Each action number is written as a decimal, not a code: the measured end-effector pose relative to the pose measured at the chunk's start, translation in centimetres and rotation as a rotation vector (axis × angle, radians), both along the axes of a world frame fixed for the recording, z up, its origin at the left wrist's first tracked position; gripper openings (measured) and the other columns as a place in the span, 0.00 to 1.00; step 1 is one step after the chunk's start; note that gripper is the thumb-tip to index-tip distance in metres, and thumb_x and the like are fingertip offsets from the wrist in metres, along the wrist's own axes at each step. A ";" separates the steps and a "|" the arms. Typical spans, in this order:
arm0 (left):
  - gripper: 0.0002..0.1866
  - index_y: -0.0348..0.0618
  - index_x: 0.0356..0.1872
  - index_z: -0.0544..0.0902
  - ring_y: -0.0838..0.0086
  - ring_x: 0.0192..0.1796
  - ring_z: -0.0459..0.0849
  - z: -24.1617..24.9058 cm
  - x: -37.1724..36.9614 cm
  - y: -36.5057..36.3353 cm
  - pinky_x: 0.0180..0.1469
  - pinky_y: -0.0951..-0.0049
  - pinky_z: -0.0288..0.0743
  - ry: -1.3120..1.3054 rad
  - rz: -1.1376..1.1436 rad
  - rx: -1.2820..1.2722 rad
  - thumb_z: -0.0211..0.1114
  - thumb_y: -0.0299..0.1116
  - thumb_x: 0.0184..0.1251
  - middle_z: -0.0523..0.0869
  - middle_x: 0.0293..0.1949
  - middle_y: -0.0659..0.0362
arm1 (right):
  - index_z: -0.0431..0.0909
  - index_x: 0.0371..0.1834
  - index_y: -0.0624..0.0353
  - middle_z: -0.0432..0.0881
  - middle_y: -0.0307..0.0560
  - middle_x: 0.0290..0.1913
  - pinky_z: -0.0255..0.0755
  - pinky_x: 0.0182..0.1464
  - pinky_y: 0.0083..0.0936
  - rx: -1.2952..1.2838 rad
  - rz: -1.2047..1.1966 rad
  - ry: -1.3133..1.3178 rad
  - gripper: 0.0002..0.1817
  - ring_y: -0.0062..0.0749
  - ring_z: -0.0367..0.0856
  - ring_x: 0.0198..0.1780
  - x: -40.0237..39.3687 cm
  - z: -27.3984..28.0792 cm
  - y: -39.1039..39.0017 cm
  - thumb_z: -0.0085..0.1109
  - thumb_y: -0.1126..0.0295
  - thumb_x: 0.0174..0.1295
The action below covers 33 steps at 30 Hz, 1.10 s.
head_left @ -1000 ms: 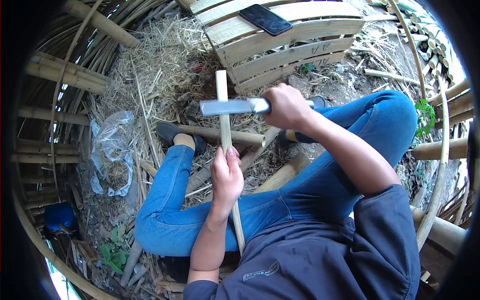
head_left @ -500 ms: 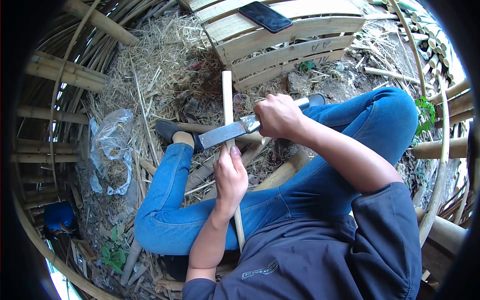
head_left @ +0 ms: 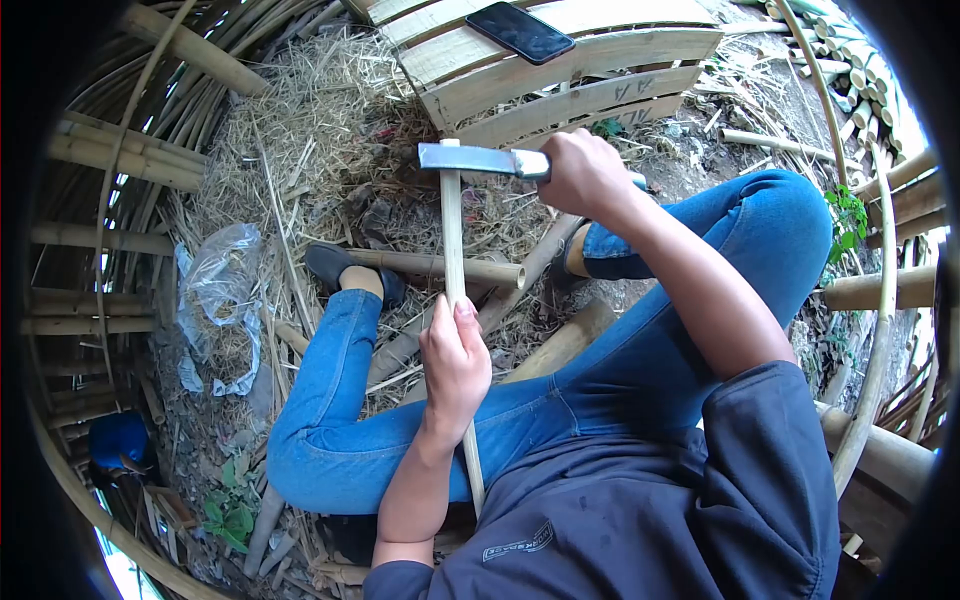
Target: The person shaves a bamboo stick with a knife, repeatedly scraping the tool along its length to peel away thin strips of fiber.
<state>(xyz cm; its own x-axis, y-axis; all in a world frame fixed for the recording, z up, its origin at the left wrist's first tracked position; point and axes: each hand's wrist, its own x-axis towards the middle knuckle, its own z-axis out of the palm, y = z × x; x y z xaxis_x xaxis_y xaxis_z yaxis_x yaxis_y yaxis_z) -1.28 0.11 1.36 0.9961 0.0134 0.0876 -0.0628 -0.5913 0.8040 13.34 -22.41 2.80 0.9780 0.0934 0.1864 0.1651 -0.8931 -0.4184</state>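
My left hand (head_left: 455,355) is closed around a pale bamboo strip (head_left: 453,235), which runs from my lap up toward the wooden crate. In my right hand (head_left: 588,175) is the handle of a broad-bladed knife (head_left: 480,160). Its flat metal blade lies across the strip close to the far end, well above my left hand. Part of the handle is covered by my fingers, and its end sticks out on the right. The lower end of the strip rests over my left thigh.
A slatted wooden crate (head_left: 560,90) stands ahead with a phone (head_left: 520,32) on top. Bamboo poles (head_left: 440,266) lie by my feet. A clear plastic bag (head_left: 222,275) is on the straw at left, and cut bamboo (head_left: 865,75) is piled at far right.
The knife has moved away from me along the strip, from just above my left hand to near the far end. My left hand keeps its hold with little movement.
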 end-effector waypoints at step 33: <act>0.17 0.38 0.36 0.75 0.77 0.20 0.75 -1.2 -0.2 0.1 0.23 0.72 0.68 0.034 -0.039 0.037 0.47 0.37 0.86 0.76 0.20 0.61 | 0.86 0.25 0.62 0.85 0.64 0.29 0.82 0.44 0.46 -0.091 0.091 0.076 0.08 0.59 0.87 0.35 -0.5 0.3 0.3 0.65 0.70 0.42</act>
